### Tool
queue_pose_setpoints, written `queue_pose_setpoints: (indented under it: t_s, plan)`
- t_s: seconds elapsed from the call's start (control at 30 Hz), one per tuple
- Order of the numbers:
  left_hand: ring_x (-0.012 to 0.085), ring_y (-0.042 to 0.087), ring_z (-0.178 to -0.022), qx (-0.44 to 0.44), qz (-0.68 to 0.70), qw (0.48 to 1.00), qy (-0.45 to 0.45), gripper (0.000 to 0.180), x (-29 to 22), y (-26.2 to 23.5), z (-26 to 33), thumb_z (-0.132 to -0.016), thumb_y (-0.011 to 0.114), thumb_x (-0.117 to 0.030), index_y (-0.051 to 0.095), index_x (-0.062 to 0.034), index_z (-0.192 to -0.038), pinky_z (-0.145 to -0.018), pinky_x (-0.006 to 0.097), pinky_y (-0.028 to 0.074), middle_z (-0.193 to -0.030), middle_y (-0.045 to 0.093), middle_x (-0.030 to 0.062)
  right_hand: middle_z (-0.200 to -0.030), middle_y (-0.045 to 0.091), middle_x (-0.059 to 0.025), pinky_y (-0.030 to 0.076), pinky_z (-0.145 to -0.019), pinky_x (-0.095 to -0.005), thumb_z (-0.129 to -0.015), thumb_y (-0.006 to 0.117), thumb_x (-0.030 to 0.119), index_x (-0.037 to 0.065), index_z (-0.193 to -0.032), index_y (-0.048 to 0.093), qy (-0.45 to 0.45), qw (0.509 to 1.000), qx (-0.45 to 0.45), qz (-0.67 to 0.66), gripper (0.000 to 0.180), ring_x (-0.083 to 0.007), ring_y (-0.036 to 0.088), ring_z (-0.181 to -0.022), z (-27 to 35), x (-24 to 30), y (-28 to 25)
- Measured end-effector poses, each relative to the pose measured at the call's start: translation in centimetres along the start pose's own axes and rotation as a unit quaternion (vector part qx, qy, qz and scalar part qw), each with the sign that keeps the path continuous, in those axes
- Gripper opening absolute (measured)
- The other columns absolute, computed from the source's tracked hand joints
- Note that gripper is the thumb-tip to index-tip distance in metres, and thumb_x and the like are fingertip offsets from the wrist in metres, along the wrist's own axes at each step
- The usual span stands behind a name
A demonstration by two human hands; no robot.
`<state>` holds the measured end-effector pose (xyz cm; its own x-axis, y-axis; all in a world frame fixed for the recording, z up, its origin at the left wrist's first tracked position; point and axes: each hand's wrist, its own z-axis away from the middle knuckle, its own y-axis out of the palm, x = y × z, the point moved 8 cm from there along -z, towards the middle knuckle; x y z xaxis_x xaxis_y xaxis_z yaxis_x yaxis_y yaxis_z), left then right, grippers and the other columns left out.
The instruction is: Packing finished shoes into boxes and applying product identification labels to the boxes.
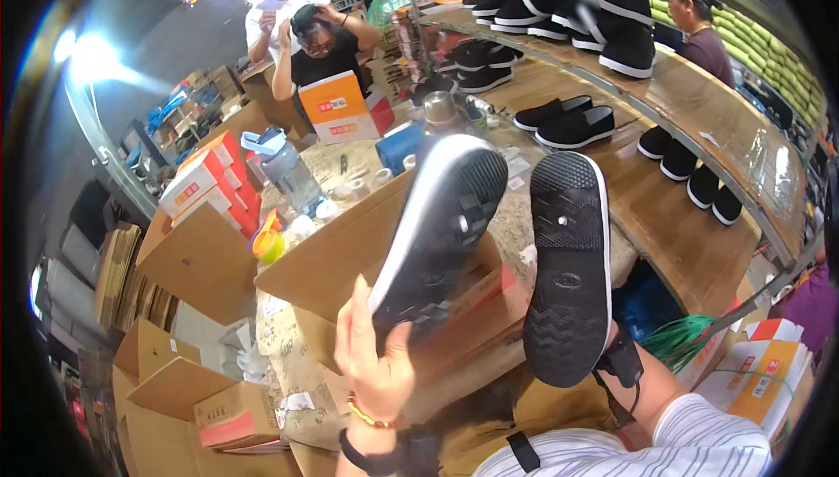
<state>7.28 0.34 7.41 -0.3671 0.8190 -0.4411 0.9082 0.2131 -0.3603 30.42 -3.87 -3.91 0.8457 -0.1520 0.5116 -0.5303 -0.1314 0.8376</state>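
Observation:
I hold two black shoes with white-edged soles, both turned sole-up toward me. My left hand (pixel 377 356) grips the heel of the left shoe (pixel 441 228), which tilts up and to the right. Fingers of my right hand (pixel 612 350) are mostly hidden behind the right shoe (pixel 568 267), which stands nearly upright with its tread facing me. The two shoes are apart, side by side, above an open cardboard box (pixel 350 259).
Wooden shelves (pixel 682 206) at the right carry several pairs of black shoes. Orange-and-white shoe boxes (pixel 205 176), a water bottle (pixel 288 167) and small items crowd the table. Two people stand at the back (pixel 306 31), another at the far right (pixel 699 27). Flat cartons lie at left.

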Motion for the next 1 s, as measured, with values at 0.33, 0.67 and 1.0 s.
queue_pose_setpoints:
  t_s: [0.33,0.67,1.0]
  plan:
    - [0.0262,0.062,-0.077,0.215,-0.164,0.961,0.062,0.031,5.3,3.6,5.3,-0.064,0.061,0.002,0.069,-0.0118,-0.09,-0.066,0.034,0.051,-0.092,0.065,0.0063,-0.104,0.061,-0.0154,0.05,-0.077,-0.0389,-0.064,0.075,0.012,0.002,-0.069,0.054,-0.487,0.509,0.255,0.663,0.024,-0.0339,0.059,-0.088,-7.5,-0.9,14.6]
    - [0.0271,0.023,-0.133,-0.01,0.234,0.85,-0.471,0.104,21.6,-3.3,8.7,-0.072,0.07,-0.005,-0.004,-0.0042,-0.144,-0.105,0.037,0.03,-0.146,0.017,0.0199,-0.092,0.06,-0.024,0.046,-0.077,-0.042,-0.093,0.044,0.02,0.001,-0.1,0.058,-0.223,0.579,-0.02,0.784,0.025,-0.0394,0.057,-0.084,-14.7,-1.5,-4.2]
    - [0.0296,0.024,-0.132,0.108,-0.102,0.946,-0.287,0.135,18.5,-2.5,6.3,-0.054,0.083,-0.001,-0.022,-0.0037,-0.14,-0.108,0.034,0.024,-0.145,0.017,0.0233,-0.104,0.062,-0.0174,0.045,-0.08,-0.0397,-0.097,0.039,0.032,0.002,-0.133,0.04,0.051,0.726,0.023,0.685,0.047,-0.0263,0.059,-0.097,-16.0,-1.5,-3.6]
